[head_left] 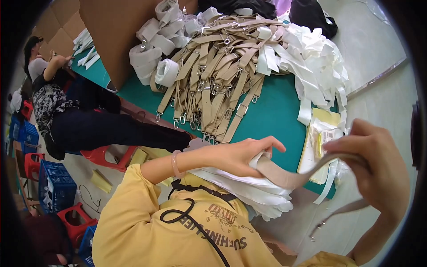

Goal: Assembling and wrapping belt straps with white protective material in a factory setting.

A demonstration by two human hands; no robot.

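A beige strap stretches between my two hands over my lap. My left hand is closed round its left end, where white wrapping material shows between thumb and fingers. My right hand grips the strap farther along, raised on the right. Below that hand hangs a loose length ending in metal hardware, blurred by motion. A bundle of white strips lies across my lap under the strap. Beyond my hands, a big heap of beige straps with metal clasps and buckles covers the green table.
White rolls stand at the heap's left beside a cardboard sheet. Loose white strips spill over the table's right side. A yellow pad with a plastic packet lies near the right edge. At left sit another person, red stools and blue crates.
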